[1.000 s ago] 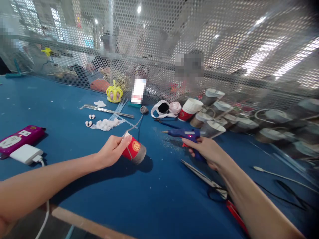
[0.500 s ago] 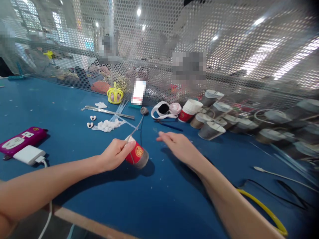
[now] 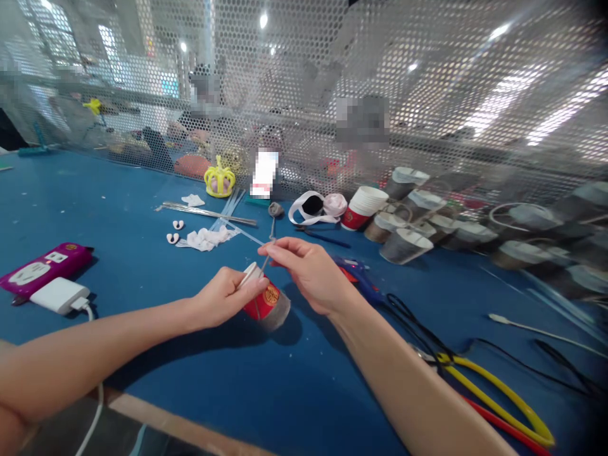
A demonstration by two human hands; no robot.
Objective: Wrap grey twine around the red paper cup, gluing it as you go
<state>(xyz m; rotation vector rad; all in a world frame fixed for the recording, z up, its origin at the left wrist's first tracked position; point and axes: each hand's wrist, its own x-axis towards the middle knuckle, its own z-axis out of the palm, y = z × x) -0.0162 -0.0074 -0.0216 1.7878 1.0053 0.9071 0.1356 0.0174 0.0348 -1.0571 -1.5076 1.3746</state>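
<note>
Below-left of right hand point(image 3: 306, 269), red cup point(image 3: 274, 309) tilts, long axis slanting, base to right, clasped by nearer left hand point(image 3: 225, 294); right fingertips pinch grey cord point(image 3: 265, 262) leading to ball point(image 3: 275, 209) beyond.

Can read nothing; can only see a round emblem point(image 3: 271, 294) on the cup point(image 3: 277, 311) and marks point(image 3: 350, 216) on the stacked cups point(image 3: 367, 200) and power strip point(image 3: 52, 261), too small to decipher.

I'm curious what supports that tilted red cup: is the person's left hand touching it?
Touching. The head view shows the left hand holding the red cup, its thumb lying across the cup's side near the rim.
</note>
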